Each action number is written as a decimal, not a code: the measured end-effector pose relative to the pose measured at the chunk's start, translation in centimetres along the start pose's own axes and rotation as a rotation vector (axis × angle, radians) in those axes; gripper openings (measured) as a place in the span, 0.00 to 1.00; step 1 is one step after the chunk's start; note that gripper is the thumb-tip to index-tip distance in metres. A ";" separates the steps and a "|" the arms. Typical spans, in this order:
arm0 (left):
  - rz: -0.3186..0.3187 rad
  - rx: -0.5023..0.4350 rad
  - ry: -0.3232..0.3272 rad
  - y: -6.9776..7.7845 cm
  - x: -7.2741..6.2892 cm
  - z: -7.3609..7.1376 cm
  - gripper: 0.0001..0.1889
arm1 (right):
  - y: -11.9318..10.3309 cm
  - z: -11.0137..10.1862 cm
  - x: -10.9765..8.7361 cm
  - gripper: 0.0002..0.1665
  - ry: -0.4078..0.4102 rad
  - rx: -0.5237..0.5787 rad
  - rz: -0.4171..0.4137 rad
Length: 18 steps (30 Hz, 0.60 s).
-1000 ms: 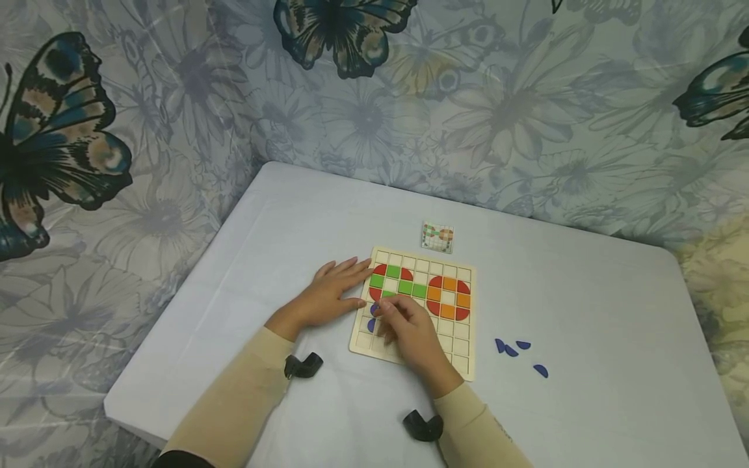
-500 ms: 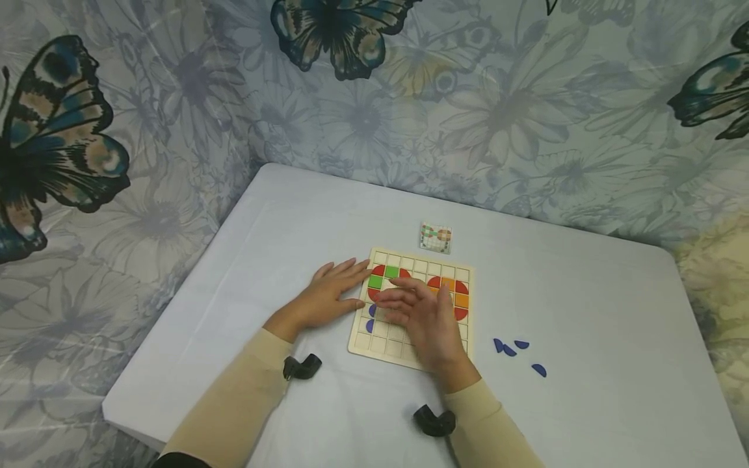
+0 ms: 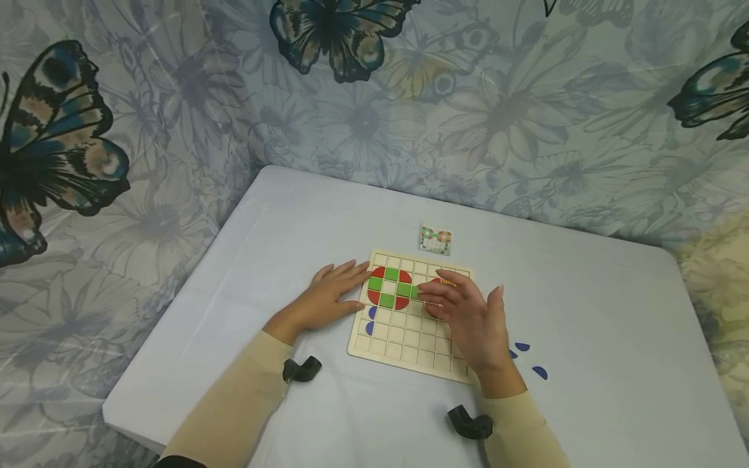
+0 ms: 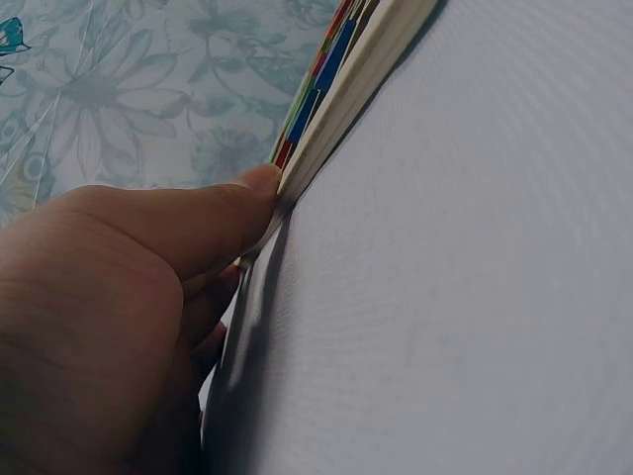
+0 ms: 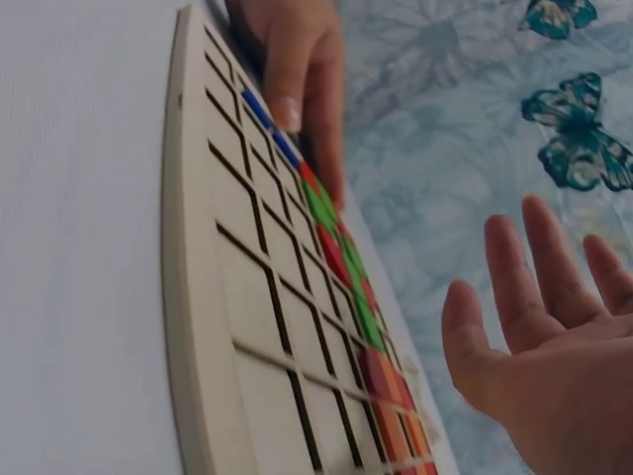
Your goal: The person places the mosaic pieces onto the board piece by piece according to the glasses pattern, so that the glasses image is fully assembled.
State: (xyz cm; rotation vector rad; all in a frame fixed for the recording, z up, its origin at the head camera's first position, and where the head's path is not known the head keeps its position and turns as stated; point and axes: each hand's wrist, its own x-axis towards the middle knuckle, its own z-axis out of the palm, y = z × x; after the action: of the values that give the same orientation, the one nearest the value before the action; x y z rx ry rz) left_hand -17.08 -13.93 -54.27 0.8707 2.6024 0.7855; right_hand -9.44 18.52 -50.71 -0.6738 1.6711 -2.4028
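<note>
A wooden grid board (image 3: 404, 361) lies on the table, with red and green pieces (image 3: 404, 290) inlaid at its upper left. Two blue half-circle pieces (image 3: 370, 328) sit in its left column. My left hand (image 3: 318, 302) rests flat beside the board; in the left wrist view its thumb (image 4: 223, 218) touches the board's edge. Over the board's right side hovers my right hand (image 3: 475, 322), fingers spread and holding nothing, covering most of the orange and red pieces (image 3: 435, 311). The right wrist view shows that hand (image 5: 564, 346) apart from the board (image 5: 252, 297).
Several loose blue half-circle pieces (image 3: 540, 372) lie right of the board, partly behind my right hand. Beyond the board lies a small pattern card (image 3: 435, 239). The white table (image 3: 614, 344) meets a flowered, butterfly-printed backdrop (image 3: 374, 123).
My right hand has opened from a pinch over the board's left-hand blue pieces and moved right across the board. The left hand has stayed in place.
</note>
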 end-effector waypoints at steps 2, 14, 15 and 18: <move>-0.001 0.001 0.002 0.0 0.0 0.0 0.39 | -0.5 -0.8 -0.5 0.52 -0.032 -0.005 -0.028; -0.001 -0.017 0.008 0.1 -0.1 -0.1 0.40 | -2.9 -5.6 -5.3 0.53 0.167 -0.066 0.022; 0.001 -0.020 0.011 0.1 -0.1 -0.1 0.40 | -3.1 -6.0 -5.8 0.53 0.191 -0.081 0.033; 0.004 -0.024 0.008 0.1 -0.1 0.0 0.39 | -3.7 -7.5 -7.3 0.52 0.245 -0.108 0.042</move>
State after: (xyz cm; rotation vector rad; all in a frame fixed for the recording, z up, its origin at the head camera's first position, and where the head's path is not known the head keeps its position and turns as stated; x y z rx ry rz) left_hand -16.95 -13.93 -54.26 0.8678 2.5936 0.8216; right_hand -5.67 28.98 -51.51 -0.3645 1.8982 -2.4636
